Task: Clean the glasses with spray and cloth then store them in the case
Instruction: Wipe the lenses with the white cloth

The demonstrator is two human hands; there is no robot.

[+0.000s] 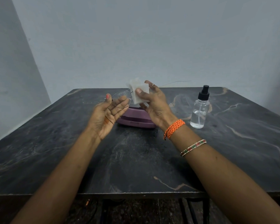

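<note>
My left hand (109,113) holds thin wire-rimmed glasses (121,99) by the left lens rim, raised above the table. Droplets sit on that lens. My right hand (152,102) pinches a white cloth (140,92) over the other lens, which the cloth hides. One temple arm sticks out to the right behind my fingers. A purple glasses case (136,121) lies shut on the table right under both hands. The clear spray bottle (200,109) with a black nozzle stands upright to the right of my right wrist.
The dark marble table (136,159) runs to a front edge near my forearms. A pale wall stands close behind its far edge. Orange thread and a beaded bangle circle my right wrist.
</note>
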